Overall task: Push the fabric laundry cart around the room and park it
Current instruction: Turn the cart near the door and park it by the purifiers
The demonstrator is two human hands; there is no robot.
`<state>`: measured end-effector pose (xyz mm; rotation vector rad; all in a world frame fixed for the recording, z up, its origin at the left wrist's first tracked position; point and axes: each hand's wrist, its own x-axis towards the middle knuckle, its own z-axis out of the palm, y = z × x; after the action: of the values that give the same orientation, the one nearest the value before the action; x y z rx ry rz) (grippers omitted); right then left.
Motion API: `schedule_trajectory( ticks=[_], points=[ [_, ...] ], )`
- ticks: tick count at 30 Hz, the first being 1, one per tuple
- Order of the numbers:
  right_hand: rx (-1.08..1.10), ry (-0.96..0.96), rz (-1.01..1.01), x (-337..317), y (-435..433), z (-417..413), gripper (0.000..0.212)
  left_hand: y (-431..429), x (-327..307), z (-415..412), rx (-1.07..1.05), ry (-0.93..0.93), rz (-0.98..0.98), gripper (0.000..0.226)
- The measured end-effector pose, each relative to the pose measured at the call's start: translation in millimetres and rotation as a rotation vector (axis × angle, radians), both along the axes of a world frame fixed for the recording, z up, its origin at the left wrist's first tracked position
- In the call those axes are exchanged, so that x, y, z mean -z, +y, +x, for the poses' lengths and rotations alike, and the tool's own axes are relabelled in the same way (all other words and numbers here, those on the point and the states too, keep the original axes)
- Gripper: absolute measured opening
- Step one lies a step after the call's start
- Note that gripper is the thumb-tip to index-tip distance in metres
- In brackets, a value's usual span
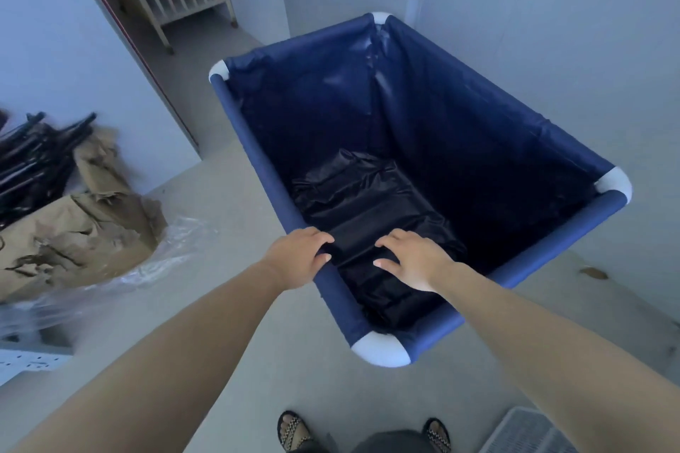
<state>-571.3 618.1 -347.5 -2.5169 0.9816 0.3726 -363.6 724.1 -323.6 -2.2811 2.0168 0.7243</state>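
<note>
One hand only is on the laundry cart [257, 154]. Your left hand [300, 257] wraps the left side rail, fingers curled over it, a little ahead of the near white corner cap [382, 349]. Right hand [412, 261] hangs over the open bin, fingers loose and spread, gripping nothing; a black plastic liner [368, 202] lies below it.

Cart stands on the floor directly ahead, turned corner-on to you. Long axis runs away and leftward, toward the open doorway [191, 59]. Its far right side sits close to the wall [552, 48].

Judgement: pushing from the left rail alone would likely swing the nose right, into that wall. Near end rail [552, 245] passes under your right forearm and is that hand's closest hold.
</note>
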Motion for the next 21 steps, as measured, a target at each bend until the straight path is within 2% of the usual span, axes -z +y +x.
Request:
schedule_trajectory(
  ticks=[10, 21],
  points=[
    [0.073, -0.034, 0.017, 0.5, 26.7, 129.9, 0.047, -3.9, 0.1, 122.3, 0.136, -0.061, 0.014, 0.044],
    [0.363, -0.112, 0.097, 20.4, 3.3, 207.3, 0.056, -76.6, 10.6, 201.4, 0.307, -0.074, -0.016, 0.048]
  ],
)
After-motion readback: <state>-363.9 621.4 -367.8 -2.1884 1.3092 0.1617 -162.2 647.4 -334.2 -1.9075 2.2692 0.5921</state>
